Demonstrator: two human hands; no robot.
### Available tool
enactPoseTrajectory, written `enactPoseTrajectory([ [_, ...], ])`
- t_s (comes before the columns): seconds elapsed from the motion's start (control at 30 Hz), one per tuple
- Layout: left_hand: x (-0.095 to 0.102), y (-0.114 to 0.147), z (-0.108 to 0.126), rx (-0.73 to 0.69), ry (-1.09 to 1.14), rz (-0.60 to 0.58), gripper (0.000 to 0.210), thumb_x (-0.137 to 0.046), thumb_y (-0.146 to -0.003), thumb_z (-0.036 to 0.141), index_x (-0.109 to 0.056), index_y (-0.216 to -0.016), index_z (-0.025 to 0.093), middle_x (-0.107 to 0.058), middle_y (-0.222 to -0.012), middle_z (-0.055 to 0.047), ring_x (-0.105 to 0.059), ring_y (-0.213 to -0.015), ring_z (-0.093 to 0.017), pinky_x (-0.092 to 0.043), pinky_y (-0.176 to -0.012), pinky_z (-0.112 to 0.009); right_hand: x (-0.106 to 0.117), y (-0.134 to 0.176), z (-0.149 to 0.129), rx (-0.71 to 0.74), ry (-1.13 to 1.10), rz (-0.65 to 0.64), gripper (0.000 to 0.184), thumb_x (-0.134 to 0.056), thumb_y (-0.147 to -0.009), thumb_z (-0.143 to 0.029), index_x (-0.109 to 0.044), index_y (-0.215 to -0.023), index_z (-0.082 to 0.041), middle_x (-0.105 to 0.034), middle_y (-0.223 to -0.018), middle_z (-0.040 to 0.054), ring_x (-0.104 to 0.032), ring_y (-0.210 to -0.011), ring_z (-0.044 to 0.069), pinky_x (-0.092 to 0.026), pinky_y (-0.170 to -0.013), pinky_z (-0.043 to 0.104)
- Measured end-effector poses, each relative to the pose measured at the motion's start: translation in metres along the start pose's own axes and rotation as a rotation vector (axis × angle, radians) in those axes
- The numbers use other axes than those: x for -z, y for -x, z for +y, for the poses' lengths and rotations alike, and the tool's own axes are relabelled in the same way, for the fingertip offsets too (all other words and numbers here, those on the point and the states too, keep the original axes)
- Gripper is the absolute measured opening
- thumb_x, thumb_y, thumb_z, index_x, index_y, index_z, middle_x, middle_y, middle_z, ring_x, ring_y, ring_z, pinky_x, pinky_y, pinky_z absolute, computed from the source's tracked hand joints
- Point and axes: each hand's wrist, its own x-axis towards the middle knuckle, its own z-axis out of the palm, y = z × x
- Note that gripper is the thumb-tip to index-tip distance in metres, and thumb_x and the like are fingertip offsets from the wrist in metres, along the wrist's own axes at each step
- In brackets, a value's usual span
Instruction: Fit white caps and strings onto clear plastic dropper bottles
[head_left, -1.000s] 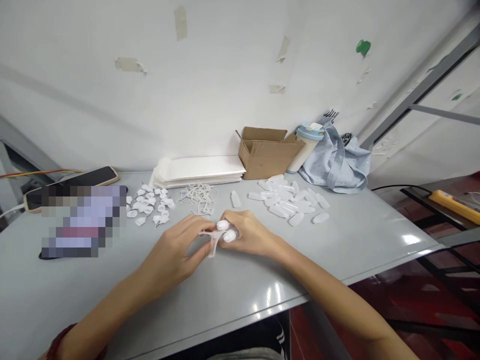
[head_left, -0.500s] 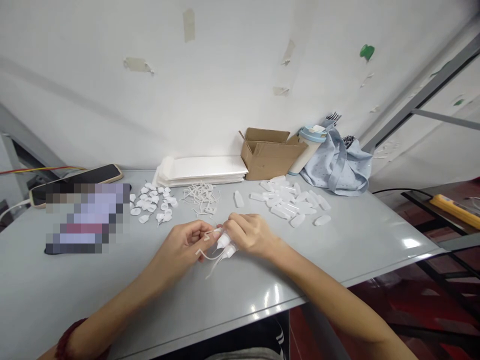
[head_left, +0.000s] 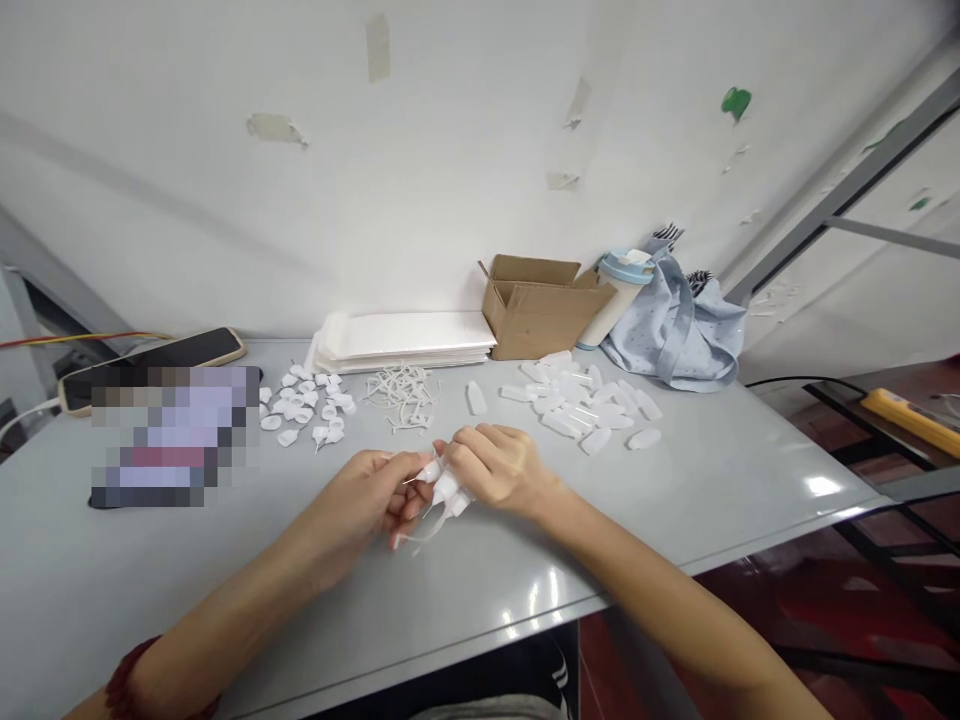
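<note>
My right hand (head_left: 495,468) is closed around several small plastic bottles, whose bodies are mostly hidden in the palm. Their white needle-tip caps (head_left: 445,487) stick out toward the left, with thin white straps (head_left: 412,541) hanging below. At the uppermost cap, my left hand (head_left: 364,505) pinches the white nozzle between thumb and fingers, and a fine needle shows past the thumb. Beyond my hands lie a heap of loose needle-tip caps (head_left: 301,398), a tangle of thin straps (head_left: 403,392), one separate bottle (head_left: 477,399) and a spread of translucent bottles (head_left: 574,405).
A stack of white envelopes (head_left: 412,338) and an open cardboard box (head_left: 551,320) stand against the wall. Beside them are a lidded tumbler (head_left: 611,305) and a blue cloth bag (head_left: 675,335). Two phones lie left, one dark-screened (head_left: 157,365), the other blurred (head_left: 180,435).
My left thumb and fingers have shifted from a white strap end onto the uppermost cap, whose needle now shows. The straps below have swung lower. My right hand has barely moved.
</note>
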Motion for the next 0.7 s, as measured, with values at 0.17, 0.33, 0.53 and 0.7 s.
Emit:
enactPoseTrajectory([
  [0.17, 0.0, 0.002, 0.0, -0.138, -0.179, 0.063, 0.032, -0.064, -0.073, 0.041, -0.051, -0.057, 0.018, -0.046, -0.045, 0.006, -0.041, -0.041, -0.009, -0.035, -0.042, -0.02, -0.001, 0.001, 0.0, -0.003, 0.021, -0.056, 0.027, -0.052, -0.091, -0.012, -0.041, -0.069, -0.021, -0.045, -0.056, -0.005, -0.035, -0.048, 0.01, -0.023, -0.047, 0.026],
  [0.33, 0.0, -0.001, -0.002, 0.108, 0.197, -0.036, 0.035, -0.056, -0.08, 0.041, -0.047, -0.055, 0.017, -0.037, -0.046, 0.008, -0.028, -0.035, -0.004, -0.029, -0.036, -0.017, 0.0, 0.002, 0.003, -0.037, 0.04, -0.035, 0.031, -0.052, -0.093, -0.014, -0.042, -0.065, -0.021, -0.046, -0.054, -0.0049, -0.035, -0.048, 0.01, -0.025, -0.048, 0.026],
  [0.53, 0.013, 0.002, 0.009, 0.078, 0.471, 0.032, 0.022, -0.052, -0.077, 0.03, -0.05, -0.059, 0.016, -0.043, -0.054, 0.005, -0.031, -0.035, -0.004, -0.03, -0.032, -0.016, -0.008, 0.012, 0.015, -0.32, -0.073, -0.246, 0.022, -0.048, -0.093, -0.019, -0.048, -0.072, -0.019, -0.054, -0.064, -0.0009, -0.04, -0.052, 0.009, -0.023, -0.047, 0.024],
  [0.7, 0.024, 0.01, 0.021, -0.137, 0.439, 0.059, 0.012, -0.058, -0.067, 0.029, -0.057, -0.07, 0.018, -0.051, -0.068, 0.001, -0.043, -0.048, -0.01, -0.035, -0.034, -0.019, -0.007, 0.011, 0.013, -0.374, -0.288, -0.514, 0.004, -0.052, -0.081, -0.015, -0.05, -0.081, -0.018, -0.056, -0.074, 0.0005, -0.038, -0.054, 0.009, -0.02, -0.048, 0.023],
])
